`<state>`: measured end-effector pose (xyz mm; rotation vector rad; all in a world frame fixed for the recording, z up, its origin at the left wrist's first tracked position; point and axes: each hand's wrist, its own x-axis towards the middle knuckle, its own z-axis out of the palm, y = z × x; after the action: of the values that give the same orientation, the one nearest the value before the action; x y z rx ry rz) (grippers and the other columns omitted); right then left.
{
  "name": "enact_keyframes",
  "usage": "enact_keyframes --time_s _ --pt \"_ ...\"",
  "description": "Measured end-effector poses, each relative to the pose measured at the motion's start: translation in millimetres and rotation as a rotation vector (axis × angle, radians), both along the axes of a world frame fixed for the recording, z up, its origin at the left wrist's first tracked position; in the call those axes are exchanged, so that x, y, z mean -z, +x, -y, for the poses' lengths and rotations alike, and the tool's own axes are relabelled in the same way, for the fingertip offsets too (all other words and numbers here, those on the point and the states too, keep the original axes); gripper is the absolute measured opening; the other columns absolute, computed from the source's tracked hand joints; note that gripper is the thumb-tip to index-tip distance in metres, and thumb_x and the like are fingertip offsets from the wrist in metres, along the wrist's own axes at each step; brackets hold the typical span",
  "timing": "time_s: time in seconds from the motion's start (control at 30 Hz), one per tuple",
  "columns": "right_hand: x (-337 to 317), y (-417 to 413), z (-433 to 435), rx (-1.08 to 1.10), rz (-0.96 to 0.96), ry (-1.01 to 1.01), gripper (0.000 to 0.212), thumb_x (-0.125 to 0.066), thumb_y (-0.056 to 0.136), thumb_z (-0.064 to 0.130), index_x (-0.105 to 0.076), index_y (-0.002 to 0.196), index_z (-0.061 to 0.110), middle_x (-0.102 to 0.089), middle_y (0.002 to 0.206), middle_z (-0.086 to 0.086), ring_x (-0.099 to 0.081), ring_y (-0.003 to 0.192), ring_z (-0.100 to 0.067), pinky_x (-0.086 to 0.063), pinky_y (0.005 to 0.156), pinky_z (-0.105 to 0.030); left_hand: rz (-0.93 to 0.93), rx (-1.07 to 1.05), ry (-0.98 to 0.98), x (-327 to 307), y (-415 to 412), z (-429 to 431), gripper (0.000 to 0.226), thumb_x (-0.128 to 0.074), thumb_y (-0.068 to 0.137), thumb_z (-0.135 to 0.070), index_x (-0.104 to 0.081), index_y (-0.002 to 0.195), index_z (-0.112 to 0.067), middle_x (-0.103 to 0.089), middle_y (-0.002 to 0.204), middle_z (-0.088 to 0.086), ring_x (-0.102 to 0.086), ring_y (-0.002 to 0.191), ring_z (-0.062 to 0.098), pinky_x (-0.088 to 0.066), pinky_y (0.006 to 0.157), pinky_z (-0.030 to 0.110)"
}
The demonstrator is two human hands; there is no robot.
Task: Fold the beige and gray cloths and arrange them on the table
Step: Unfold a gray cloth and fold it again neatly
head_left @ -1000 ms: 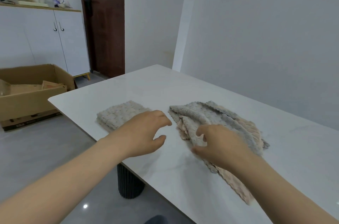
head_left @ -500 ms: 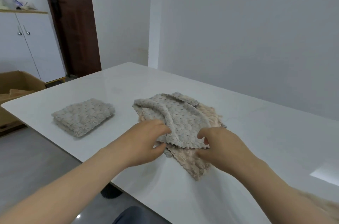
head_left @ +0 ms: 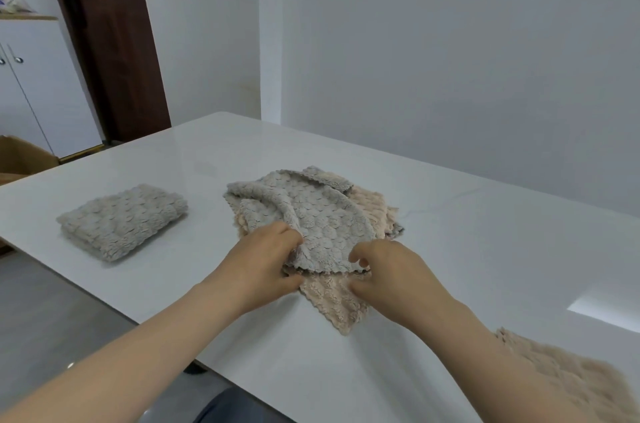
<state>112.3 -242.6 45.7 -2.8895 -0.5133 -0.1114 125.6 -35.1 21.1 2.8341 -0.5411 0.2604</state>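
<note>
- Far left, near the worktop's (head_left: 467, 249) left edge, a folded gray cloth (head_left: 121, 220) sits squared off and well apart from the action: one piece looks finished.
- Mid-worktop, the loose gray cloth (head_left: 311, 218) lies rumpled on top of a beige cloth (head_left: 337, 303), whose corner pokes out toward the near edge.
- The left hand (head_left: 266, 261) pinches the gray cloth's near-left edge, fingers curled into the pile.
- The right hand (head_left: 388, 275) has thumb and fingers closing on the near-right edge; whether it has caught gray alone or both layers, I cannot tell.
- Step in hand, I judge: separating the gray piece for folding.
- Next move calls for lifting only the top layer, corners held level.
- By the near right corner, another beige cloth (head_left: 568, 377) waits, blurred.
</note>
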Motion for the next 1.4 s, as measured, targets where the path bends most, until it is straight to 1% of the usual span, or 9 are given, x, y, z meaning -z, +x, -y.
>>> enact_keyframes --time_s 0.2,0.27,0.43,0.63,0.8,0.93,1.1,1.27,1.4 --pt "5.5 13.8 -9.6 -0.028 -0.011 -0.012 0.039 -0.057 0.09 0.031 -0.054 0.127 0.022 -0.057 0.122 0.003 -0.052 0.116 -0.017 -0.045 0.091 -0.029 0.009 -0.032 -0.034 5.6 9.3 4.3 0.04 -0.068 0.076 -0.041 -0.055 0.105 -0.017 -0.047 0.104 -0.002 -0.048 0.091 0.017 -0.045 0.08 0.035" --pt "7.8 18.1 -12.1 -0.038 -0.009 -0.036 0.038 -0.058 0.089 0.028 -0.056 0.125 0.02 -0.057 0.12 0.001 -0.052 0.115 -0.018 -0.045 0.089 -0.03 0.022 -0.028 -0.043 7.0 11.5 5.6 0.035 -0.067 0.078 -0.038 -0.056 0.103 -0.016 -0.047 0.102 -0.002 -0.048 0.09 0.017 -0.045 0.078 0.034" --pt "15.1 26.2 -19.8 -0.057 0.012 -0.098 0.025 -0.058 0.083 0.022 -0.06 0.106 0.014 -0.056 0.104 -0.002 -0.054 0.101 -0.022 -0.049 0.082 -0.037 0.067 -0.025 -0.038 7.6 15.4 4.6 0.02 -0.056 0.084 -0.027 -0.059 0.102 -0.017 -0.049 0.101 -0.001 -0.049 0.091 0.017 -0.045 0.075 0.032" --pt "17.8 34.4 -23.7 -0.064 0.071 -0.077 0.022 -0.053 0.086 0.02 -0.064 0.105 0.016 -0.059 0.102 0.0 -0.055 0.099 -0.021 -0.049 0.079 -0.035 0.141 0.001 -0.109 3.9 15.3 2.0 0.012 -0.054 0.087 -0.022 -0.062 0.093 -0.014 -0.054 0.095 -0.001 -0.053 0.088 0.018 -0.043 0.07 0.03" --pt "1.3 38.3 -13.1 -0.038 0.176 0.003 0.021 -0.047 0.094 0.022 -0.067 0.094 0.015 -0.064 0.093 0.001 -0.058 0.086 -0.017 -0.05 0.073 -0.033 0.2 0.014 -0.174 -11.1 14.6 -1.9 0.005 -0.052 0.085 -0.013 -0.057 0.086 -0.013 -0.053 0.089 -0.002 -0.05 0.08 0.017 -0.042 0.068 0.03" --pt "-23.7 35.0 -6.9 -0.037 0.259 0.125 0.018 -0.046 0.096 0.024 -0.063 0.095 0.021 -0.065 0.09 0.008 -0.057 0.08 -0.013 -0.038 0.065 -0.025 0.269 0.005 -0.205 -28.0 15.1 -5.6 0.007 -0.051 0.084 -0.008 -0.053 0.087 -0.015 -0.05 0.087 -0.003 -0.048 0.077 0.016 -0.035 0.066 0.027" --pt "-58.2 25.9 -1.2 -0.059 0.377 0.208 0.015 -0.045 0.098 0.027 -0.059 0.095 0.022 -0.064 0.084 0.009 -0.058 0.079 -0.014 -0.046 0.069 -0.03 0.371 -0.025 -0.265 -58.9 11.5 -9.4 0.015 -0.052 0.083 -0.005 -0.053 0.092 -0.016 -0.053 0.087 -0.006 -0.049 0.078 0.016 -0.037 0.066 0.027" --pt "-95.2 16.6 8.1 -0.056 0.495 0.321 0.013 -0.05 0.097 0.025 -0.062 0.094 0.021 -0.064 0.08 0.01 -0.059 0.077 -0.013 -0.047 0.068 -0.031 0.463 -0.003 -0.248 -87.1 2.4 -13.2 0.022 -0.053 0.083 -0.003 -0.056 0.101 -0.014 -0.052 0.092 -0.006 -0.049 0.08 0.015 -0.038 0.07 0.026" --pt "-114.6 9.0 15.5 -0.051 0.557 0.388 0.012 -0.053 0.095 0.023 -0.064 0.091 0.019 -0.066 0.078 0.008 -0.06 0.075 -0.013 -0.05 0.07 -0.035 0.499 0.003 -0.251 -100.7 -7.6 -14.1 0.014 -0.055 0.087 -0.006 -0.058 0.097 -0.014 -0.045 0.084 -0.009 -0.044 0.072 0.012 -0.033 0.064 0.021"
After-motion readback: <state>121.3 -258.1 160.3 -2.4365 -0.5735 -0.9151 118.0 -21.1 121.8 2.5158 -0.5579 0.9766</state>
